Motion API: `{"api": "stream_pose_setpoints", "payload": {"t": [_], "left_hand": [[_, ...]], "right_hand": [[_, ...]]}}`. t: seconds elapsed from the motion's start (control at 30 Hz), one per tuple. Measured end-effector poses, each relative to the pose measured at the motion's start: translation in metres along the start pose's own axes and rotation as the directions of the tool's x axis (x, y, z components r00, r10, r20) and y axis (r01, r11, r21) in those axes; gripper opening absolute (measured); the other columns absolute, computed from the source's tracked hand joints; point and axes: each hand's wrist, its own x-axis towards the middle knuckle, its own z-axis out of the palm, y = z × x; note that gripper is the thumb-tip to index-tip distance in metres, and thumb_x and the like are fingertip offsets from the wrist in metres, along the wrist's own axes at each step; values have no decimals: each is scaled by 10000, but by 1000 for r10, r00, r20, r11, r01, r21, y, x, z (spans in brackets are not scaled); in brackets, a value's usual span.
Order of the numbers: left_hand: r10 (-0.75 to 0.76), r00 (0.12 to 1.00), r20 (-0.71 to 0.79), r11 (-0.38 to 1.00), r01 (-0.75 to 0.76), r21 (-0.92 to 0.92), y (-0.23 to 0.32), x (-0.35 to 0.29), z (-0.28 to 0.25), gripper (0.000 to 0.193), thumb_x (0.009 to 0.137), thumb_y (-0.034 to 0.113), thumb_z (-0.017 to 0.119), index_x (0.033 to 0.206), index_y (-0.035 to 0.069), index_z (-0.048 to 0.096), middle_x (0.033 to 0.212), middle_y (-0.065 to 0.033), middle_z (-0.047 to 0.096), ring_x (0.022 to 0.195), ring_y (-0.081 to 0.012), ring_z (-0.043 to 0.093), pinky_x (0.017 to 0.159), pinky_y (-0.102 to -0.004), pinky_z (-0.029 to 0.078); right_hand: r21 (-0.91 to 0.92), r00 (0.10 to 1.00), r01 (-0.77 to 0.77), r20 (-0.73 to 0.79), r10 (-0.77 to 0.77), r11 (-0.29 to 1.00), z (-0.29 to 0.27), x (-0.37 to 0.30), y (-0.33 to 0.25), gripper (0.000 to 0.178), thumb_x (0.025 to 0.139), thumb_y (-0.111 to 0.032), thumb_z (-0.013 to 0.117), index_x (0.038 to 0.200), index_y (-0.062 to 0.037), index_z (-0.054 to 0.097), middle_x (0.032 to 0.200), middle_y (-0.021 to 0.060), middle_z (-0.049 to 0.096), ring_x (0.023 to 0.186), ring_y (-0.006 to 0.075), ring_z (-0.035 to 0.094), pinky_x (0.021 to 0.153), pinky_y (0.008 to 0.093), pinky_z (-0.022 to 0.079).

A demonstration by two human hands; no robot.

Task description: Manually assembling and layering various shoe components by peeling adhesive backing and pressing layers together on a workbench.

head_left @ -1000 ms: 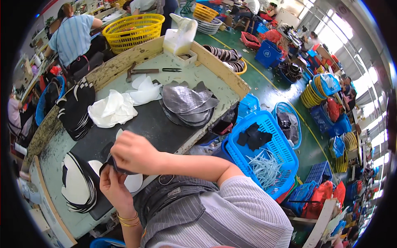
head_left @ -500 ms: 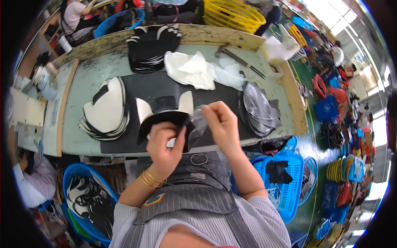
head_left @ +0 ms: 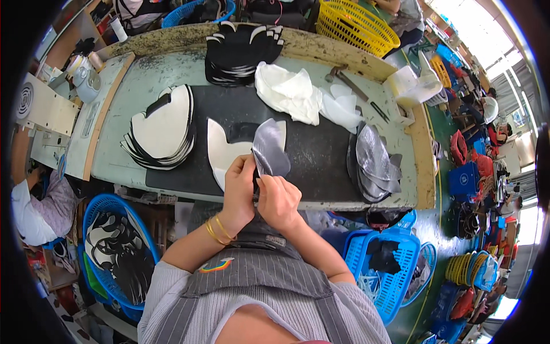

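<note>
A dark, curved shoe-part piece (head_left: 270,150) with a shiny grey surface stands raised between my hands, near the front edge of the bench. My left hand (head_left: 238,189) pinches its lower left edge, and my right hand (head_left: 278,199) is closed on its lower end. Whether the shine comes from a clear film is hard to tell. Just behind them, a white U-shaped piece (head_left: 229,152) with a dark notch lies on the black mat (head_left: 321,157), partly hidden by the raised piece. To the right sits a pile of dark pieces topped with shiny film (head_left: 375,160).
A stack of white, black-edged pieces (head_left: 165,127) lies left; black pieces (head_left: 238,60) are stacked at the back. Crumpled white sheets (head_left: 289,94), translucent pieces (head_left: 342,109), a hammer (head_left: 352,86) and dark tweezers (head_left: 379,112) lie behind. Blue baskets (head_left: 395,252) flank the bench front.
My right hand, earlier out to the right pulling clear film, has come in beside my left. The dark piece is now raised with its shiny side showing. The whole view has shifted.
</note>
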Motion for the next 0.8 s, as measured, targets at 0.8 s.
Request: {"api": "stream_pose_setpoints", "payload": {"t": [0.8], "left_hand": [[585, 811, 27, 791, -577, 204, 33, 1, 8, 94, 922, 105, 590, 919, 12, 573, 767, -6, 596, 651, -28, 528, 569, -194, 443]], "right_hand": [[635, 786, -615, 442, 433, 467, -44, 38, -7, 378, 751, -5, 662, 1111, 13, 550, 913, 141, 584, 861, 221, 595, 805, 316, 463]]}}
